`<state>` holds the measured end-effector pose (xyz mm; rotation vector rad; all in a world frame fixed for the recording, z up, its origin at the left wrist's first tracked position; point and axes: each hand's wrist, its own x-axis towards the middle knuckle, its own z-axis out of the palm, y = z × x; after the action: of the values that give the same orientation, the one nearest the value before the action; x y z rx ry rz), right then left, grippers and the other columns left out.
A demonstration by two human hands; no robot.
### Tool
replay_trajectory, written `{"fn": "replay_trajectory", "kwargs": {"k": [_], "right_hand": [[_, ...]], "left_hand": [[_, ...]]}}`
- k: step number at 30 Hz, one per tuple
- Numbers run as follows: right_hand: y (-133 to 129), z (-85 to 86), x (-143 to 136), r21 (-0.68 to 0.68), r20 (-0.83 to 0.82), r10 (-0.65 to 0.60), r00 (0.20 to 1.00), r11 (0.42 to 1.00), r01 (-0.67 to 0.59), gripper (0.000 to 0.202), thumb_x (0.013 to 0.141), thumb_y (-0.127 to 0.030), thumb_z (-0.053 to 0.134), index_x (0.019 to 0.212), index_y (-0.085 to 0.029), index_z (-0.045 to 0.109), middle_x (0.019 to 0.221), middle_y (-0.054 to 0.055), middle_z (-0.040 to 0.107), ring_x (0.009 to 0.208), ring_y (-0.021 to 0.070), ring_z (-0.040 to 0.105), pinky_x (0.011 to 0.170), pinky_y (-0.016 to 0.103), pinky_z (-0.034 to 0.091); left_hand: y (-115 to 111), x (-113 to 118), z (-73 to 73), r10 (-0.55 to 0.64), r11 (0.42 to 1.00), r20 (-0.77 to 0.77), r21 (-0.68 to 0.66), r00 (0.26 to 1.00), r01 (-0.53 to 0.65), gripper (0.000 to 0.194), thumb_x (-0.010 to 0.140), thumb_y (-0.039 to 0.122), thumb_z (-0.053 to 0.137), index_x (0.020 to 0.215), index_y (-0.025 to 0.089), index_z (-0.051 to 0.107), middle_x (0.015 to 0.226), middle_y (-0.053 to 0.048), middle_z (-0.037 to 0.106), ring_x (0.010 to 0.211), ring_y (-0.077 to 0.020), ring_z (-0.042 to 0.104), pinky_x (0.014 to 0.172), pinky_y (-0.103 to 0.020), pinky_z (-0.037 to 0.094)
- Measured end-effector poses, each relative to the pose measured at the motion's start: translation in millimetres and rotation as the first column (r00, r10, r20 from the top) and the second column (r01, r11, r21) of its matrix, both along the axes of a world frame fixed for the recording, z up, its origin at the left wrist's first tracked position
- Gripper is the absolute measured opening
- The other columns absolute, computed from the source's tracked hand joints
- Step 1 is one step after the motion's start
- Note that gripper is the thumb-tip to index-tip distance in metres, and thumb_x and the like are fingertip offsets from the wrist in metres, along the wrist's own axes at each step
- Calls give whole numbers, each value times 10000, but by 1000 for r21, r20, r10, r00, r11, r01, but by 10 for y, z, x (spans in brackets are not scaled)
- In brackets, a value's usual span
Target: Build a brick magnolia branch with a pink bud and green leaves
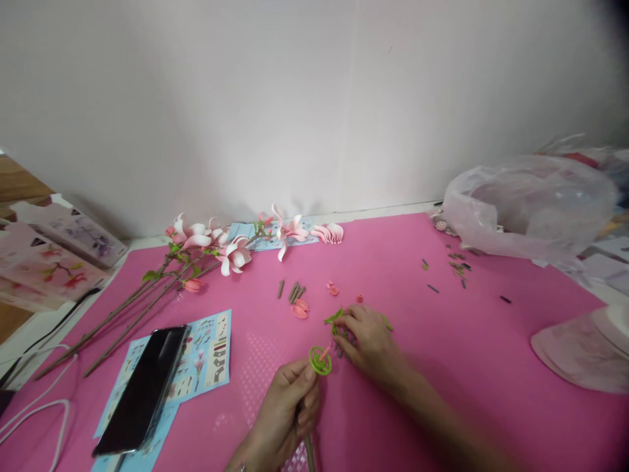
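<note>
At the left, a printed sheet (219,347) was partly covered by a phone (142,390), so details could be missed. Flower stems (236,254) were laid behind. Nearer the middle, a brown stem (309,452) was gripped in the closed fingers of the left hand (289,400), with a green ring (320,372) above them; if tilted or squeezed unevenly, the ring could be loosened. The fingers of the right hand (366,341) were bent over small green pieces (334,317); whether one was pinched could not be told. Crowded parts could be knocked aside by the fingertips. Farther right, loose bits (457,269) were scattered near a plastic bag (531,229), where they could be lost if it was shifted.
</note>
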<state>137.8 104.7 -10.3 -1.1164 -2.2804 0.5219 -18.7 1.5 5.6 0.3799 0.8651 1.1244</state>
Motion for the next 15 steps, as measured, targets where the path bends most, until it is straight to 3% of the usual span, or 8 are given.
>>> {"fn": "replay_trajectory", "kwargs": {"k": [5, 7, 9, 11, 15], "right_hand": [[9, 95, 35, -26, -61, -3, 998, 1000, 2, 82, 816, -185, 568, 829, -174, 648, 857, 68, 616, 814, 204, 558, 750, 358, 426], [4, 208, 88, -139, -155, 35, 987, 989, -57, 109, 836, -203, 545, 883, -166, 636, 878, 64, 637, 815, 185, 589, 730, 320, 466], [-6, 334, 158, -357, -315, 56, 948, 918, -173, 131, 840, -233, 552, 921, -158, 623, 871, 58, 657, 777, 168, 614, 671, 283, 494], [-16, 440, 228, -477, -417, 50, 908, 838, -265, 141, 815, -249, 591, 918, -160, 628, 832, 45, 667, 731, 159, 621, 643, 271, 499], [-32, 547, 306, -430, -394, 123, 911, 851, -301, 129, 787, -224, 635, 903, -175, 662, 791, 26, 663, 722, 149, 602, 661, 270, 483]], "left_hand": [[4, -10, -10, -6, 1000, -65, 20, 998, 8, 412, 727, 446, 687, 537, 163, 454, 355, 104, 351, 287, -12, 194, 282, -145, 136], [10, -21, -22, 6, 1000, -95, 20, 995, -4, 375, 732, 432, 688, 571, 154, 495, 346, 108, 360, 277, -12, 196, 278, -145, 133], [18, -32, -37, 7, 1000, -150, 15, 989, -4, 351, 746, 423, 677, 595, 148, 520, 340, 109, 370, 267, -12, 202, 275, -146, 132], [24, -40, -51, -14, 1000, -218, 11, 976, 17, 372, 760, 428, 659, 566, 151, 504, 332, 104, 373, 261, -13, 216, 277, -147, 134], [19, -40, -67, -63, 997, -276, 18, 959, 71, 364, 770, 435, 639, 578, 145, 533, 336, 102, 371, 264, -18, 221, 277, -153, 138]]}}
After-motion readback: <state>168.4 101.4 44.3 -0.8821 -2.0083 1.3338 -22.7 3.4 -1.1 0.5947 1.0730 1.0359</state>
